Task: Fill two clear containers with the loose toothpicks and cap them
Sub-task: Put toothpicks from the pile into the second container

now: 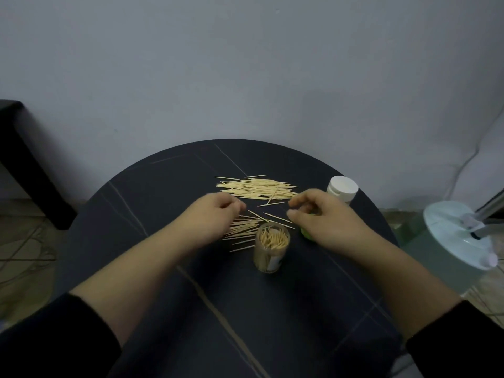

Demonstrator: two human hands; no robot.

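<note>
**Head view.** The step in hand, as judged, is gathering loose toothpicks for the open clear container (271, 248).

- Sweep the near scatter of toothpicks (242, 231) into one aligned bundle before lifting.
- Insert the bundle tips down, parallel to the sticks standing inside.
- Steady the container while loading. It is tall and narrow and would likely tip.

**Hands.**
- Left hand (215, 218): the fingers are curled over the near scatter. Whether they pinch any sticks cannot be told.
- Right hand (324, 219): the fingers are loosely curled, thumb and forefinger parted, with nothing visible between them. The hand covers most of a green item (306, 233), possibly a cap.

**Task items.**
- The open container stands upright on the round dark table (136, 200), between the hands. It is nearly full of pale sticks and has a label on its lower wall.
- The larger toothpick pile (256, 188) lies beyond the hands.
- A white-capped container (342, 188) stands just beyond the right hand.
</note>
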